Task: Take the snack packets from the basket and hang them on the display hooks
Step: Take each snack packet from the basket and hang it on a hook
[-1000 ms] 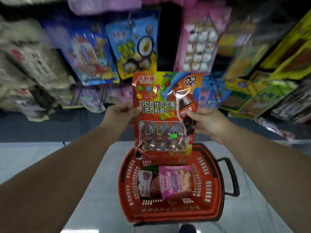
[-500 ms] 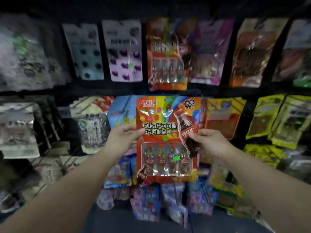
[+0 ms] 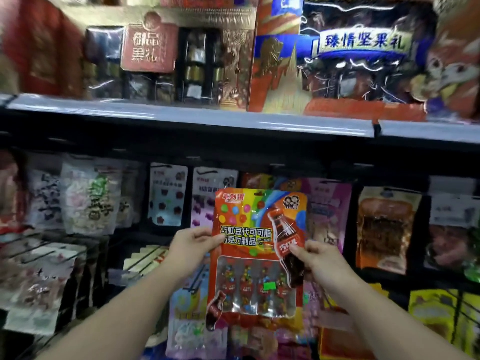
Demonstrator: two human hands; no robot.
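I hold an orange snack packet (image 3: 255,253) with a cola-bottle picture and a clear window of small candy bottles. My left hand (image 3: 193,245) pinches its left edge and my right hand (image 3: 315,255) pinches its right edge. The packet is upright in front of the top row of hanging packets. Directly behind its top edge hangs a packet of the same orange kind (image 3: 257,181), mostly covered. The hooks (image 3: 228,181) are only dimly visible under the black rail. The basket is out of view.
A grey shelf edge (image 3: 285,123) runs above the hooks, carrying large gift boxes (image 3: 155,55). Hanging packets fill the rack: pale ones (image 3: 166,193) to the left, brown jerky bags (image 3: 381,229) to the right, yellow bags (image 3: 436,315) lower right.
My view has swung up from the basket on the floor to the upper hook row and shelf. Both hands have raised the orange packet with it, still gripping its sides.
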